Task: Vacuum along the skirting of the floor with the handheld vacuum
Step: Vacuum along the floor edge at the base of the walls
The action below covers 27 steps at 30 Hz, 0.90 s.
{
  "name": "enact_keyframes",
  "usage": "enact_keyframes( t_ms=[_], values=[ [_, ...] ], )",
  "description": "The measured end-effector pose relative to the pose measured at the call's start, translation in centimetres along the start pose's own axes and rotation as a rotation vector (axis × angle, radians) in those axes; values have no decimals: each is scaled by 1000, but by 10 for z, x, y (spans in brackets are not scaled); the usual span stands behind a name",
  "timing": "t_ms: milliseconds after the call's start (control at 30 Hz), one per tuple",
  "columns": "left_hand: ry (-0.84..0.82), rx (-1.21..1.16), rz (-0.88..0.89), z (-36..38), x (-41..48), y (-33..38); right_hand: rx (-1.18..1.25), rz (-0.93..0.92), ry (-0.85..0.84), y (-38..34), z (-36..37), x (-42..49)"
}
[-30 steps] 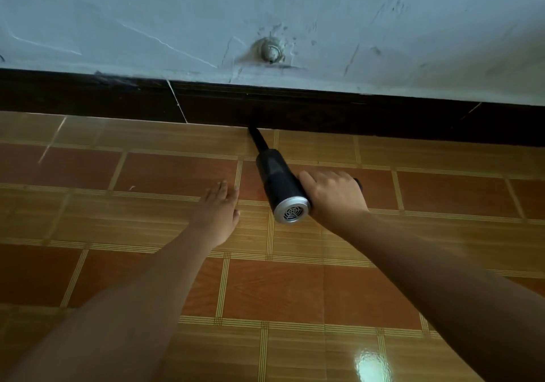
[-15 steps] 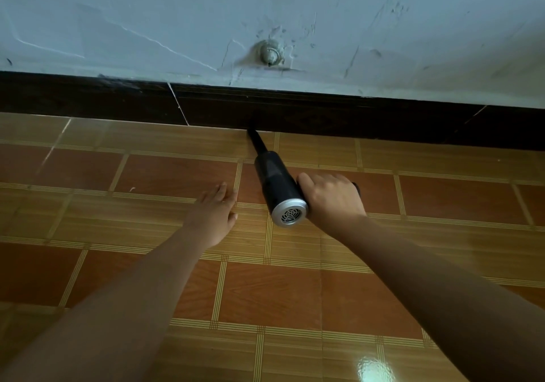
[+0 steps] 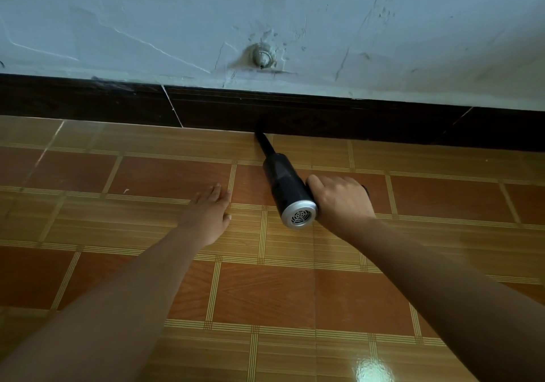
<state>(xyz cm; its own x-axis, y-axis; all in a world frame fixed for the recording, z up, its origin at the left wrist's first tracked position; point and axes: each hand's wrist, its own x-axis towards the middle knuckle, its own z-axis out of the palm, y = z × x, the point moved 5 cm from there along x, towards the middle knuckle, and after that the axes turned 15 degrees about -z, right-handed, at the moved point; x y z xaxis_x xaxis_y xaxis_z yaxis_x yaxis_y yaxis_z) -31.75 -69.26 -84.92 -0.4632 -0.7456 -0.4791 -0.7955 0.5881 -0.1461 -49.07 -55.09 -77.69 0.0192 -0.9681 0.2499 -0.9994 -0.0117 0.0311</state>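
Right hand (image 3: pixel 339 201) curls around the handle of the handheld vacuum (image 3: pixel 287 187), knuckles up, fingers wrapped and hiding most of the grip. The black barrel of the vacuum lies low over the floor (image 3: pixel 265 293) and angles away from the person. Its silver vented end cap (image 3: pixel 299 214) faces the camera just beside the wrist. The narrow black nozzle (image 3: pixel 265 145) reaches forward, with its tip at the line where the tiles meet the dark skirting (image 3: pixel 339 117). Whether the tip actually touches the board cannot be told, since both are black.

To the left, well apart from the vacuum, the left hand (image 3: pixel 209 213) lies palm down on the floor with its fingers straight and together, holding nothing. Both forearms stretch in from the bottom edge.

The floor has orange-brown and tan wood-pattern tiles, with a bright glare spot (image 3: pixel 373 368) near the lower right. Above the skirting rises a pale blue wall (image 3: pixel 147 13), cracked and scuffed, with a small round fitting (image 3: pixel 263 55) set in it above the nozzle.
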Motion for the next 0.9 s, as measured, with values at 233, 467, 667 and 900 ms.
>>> enact_keyframes(
  t_ms=[233, 467, 667, 900],
  values=[
    [-24, -30, 7, -3, -2, -1, 30, -18, 29, -8, 5, 10],
    [-38, -48, 13, -6, -2, -2, 106, -2, 51, -10, 11, 17],
    [-32, -45, 19, -5, -3, -3, 134, 18, 34, -2, 13, 10],
    [-37, -37, 23, -3, -1, -4, 134, 43, 22, 12, 6, -7]
  ],
)
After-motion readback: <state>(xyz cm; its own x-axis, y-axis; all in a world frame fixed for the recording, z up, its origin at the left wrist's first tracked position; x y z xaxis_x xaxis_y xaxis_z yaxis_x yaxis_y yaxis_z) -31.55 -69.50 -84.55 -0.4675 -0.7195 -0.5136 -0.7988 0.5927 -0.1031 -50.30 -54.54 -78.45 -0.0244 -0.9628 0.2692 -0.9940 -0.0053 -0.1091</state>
